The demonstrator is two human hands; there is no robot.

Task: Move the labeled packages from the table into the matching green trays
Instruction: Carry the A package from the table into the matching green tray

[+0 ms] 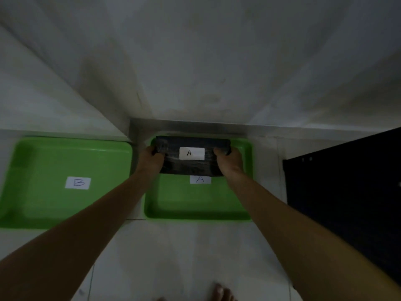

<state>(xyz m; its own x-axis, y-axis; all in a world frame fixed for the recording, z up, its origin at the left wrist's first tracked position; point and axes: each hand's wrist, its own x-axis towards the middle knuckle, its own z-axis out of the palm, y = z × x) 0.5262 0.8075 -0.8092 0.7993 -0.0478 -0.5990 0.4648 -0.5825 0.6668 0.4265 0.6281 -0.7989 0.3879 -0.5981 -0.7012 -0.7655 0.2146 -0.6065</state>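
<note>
A black wrapped package [192,166] with a white label marked A is held over the far half of the right green tray [195,205]. My left hand [152,158] grips its left end and my right hand [227,159] grips its right end. The tray bears a white label marked A [200,179], partly covered by the package. Whether the package rests on the tray floor or hovers just above it, I cannot tell. To the left lies a second green tray [43,192] with a white label marked B [78,183]; nothing is in it.
Both trays lie on a pale tiled floor against a white wall. A dark piece of furniture [347,192] stands at the right, close to the A tray. My bare toes [221,293] show at the bottom edge.
</note>
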